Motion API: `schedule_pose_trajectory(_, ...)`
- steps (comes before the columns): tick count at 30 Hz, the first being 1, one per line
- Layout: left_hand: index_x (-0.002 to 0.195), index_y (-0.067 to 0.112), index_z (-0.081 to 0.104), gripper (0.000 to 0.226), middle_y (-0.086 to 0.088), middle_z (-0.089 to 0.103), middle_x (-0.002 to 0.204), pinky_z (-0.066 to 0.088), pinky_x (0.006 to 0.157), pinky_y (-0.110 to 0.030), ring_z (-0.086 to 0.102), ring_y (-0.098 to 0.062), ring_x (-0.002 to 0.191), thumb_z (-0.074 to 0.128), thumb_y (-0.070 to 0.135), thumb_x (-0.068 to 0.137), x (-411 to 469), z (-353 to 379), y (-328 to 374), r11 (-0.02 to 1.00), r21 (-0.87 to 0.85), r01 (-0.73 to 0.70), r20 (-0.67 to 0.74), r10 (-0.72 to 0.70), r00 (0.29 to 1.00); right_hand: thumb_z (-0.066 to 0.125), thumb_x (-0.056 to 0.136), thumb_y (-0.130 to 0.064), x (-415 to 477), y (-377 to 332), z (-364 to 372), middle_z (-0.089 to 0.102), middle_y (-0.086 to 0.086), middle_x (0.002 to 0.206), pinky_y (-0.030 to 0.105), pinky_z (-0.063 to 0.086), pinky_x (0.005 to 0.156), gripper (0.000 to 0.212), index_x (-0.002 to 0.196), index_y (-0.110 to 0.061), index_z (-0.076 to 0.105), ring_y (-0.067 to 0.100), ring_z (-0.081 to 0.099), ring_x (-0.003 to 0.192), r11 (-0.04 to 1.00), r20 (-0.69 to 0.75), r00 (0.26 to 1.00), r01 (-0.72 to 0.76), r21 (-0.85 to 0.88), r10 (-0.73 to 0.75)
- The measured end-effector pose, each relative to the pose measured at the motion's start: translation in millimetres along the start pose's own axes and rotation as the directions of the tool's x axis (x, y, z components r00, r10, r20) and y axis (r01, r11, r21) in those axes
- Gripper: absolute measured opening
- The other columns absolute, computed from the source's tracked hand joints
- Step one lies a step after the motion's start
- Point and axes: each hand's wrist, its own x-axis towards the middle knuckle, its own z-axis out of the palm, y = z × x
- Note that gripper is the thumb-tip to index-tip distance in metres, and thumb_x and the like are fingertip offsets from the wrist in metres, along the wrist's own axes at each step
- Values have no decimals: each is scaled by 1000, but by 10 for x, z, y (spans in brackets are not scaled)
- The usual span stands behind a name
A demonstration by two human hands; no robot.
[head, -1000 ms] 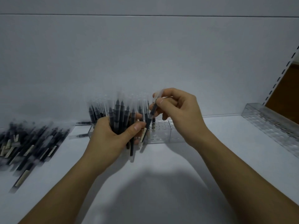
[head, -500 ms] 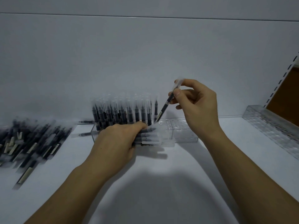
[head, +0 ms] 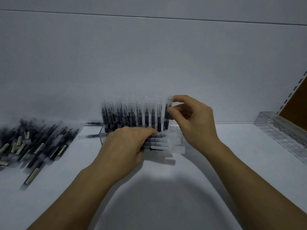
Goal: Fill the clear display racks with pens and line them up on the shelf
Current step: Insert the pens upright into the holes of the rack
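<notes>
Head view: left hand (head: 126,146) around a pen bundle (head: 158,142), right hand (head: 194,123) pinch-tight on one upright pen (head: 166,119) at the rack (head: 176,131).

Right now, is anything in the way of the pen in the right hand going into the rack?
Nothing visible blocks it. The right hand pinches the pen nearly upright at the rack, just right of the standing pens, and the holes there look empty. The left hand with its bundle sits lower, in front.
</notes>
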Motion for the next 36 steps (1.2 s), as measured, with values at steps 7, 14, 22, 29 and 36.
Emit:
schedule_pose_trajectory(7,111,27,68,51,18,63,103,54,77,-26,61,-4,89,72,-3,70,4,63,-55,989,-141,-44,-92,31,995,77,91,-20,-26,-17,34,73,-12,77,30,60,76,19,106,-27,69,7,71,75,998,44,998,-51,-23,52)
schedule_pose_trajectory(14,96,15,74,11,5,77,77,55,66,-14,75,-9,73,74,10,85,41,-39,198,472,-848,241,30,-412,911,72,95,-26,-56,-116,-1,66,-12,82,15,48,65,17,109,-23,64,6,64,77,999,-70,997,13,-50,-16)
schedule_pose_trajectory(22,99,0,71,21,-13,76,81,59,66,-25,76,-27,73,72,8,80,62,-31,211,243,-953,180,40,-488,872,76,92,-19,-81,-309,12,70,4,81,47,57,68,6,98,-19,75,25,64,79,966,116,993,-25,257,-5)
schedule_pose_trajectory(29,98,4,71,14,-8,78,86,61,72,-26,77,-23,79,68,11,86,54,0,186,326,-929,175,3,-466,885,71,93,-9,-49,-295,-13,74,10,89,20,50,65,3,94,-10,74,15,66,78,936,199,980,-67,346,-3)
schedule_pose_trajectory(36,96,20,74,8,8,77,88,61,84,-35,73,-9,89,66,20,95,25,72,41,637,-742,212,-106,-423,900,66,96,-7,73,-299,-182,75,16,84,30,57,62,5,100,-5,67,25,73,73,851,-9,993,-96,517,118)
